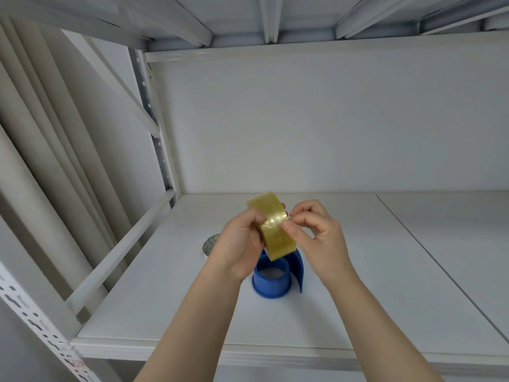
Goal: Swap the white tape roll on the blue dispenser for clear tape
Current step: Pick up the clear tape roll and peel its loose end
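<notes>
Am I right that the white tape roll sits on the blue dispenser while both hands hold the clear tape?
Not quite: the head view shows the white tape roll lying on the shelf beside the blue dispenser. Left hand and right hand hold the clear tape.

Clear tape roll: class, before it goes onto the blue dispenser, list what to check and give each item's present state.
1. White tape roll off the blue dispenser: ok, it lies on the shelf beside it.
2. Dispenser empty: ok, no roll sits on it.
3. Clear tape roll held: ok, the left hand grips it above the dispenser.
4. Tape end peeled free: cannot tell; the right hand pinches at the roll's outer face.
5. Dispenser steadied: not ok, no hand touches it.
</notes>
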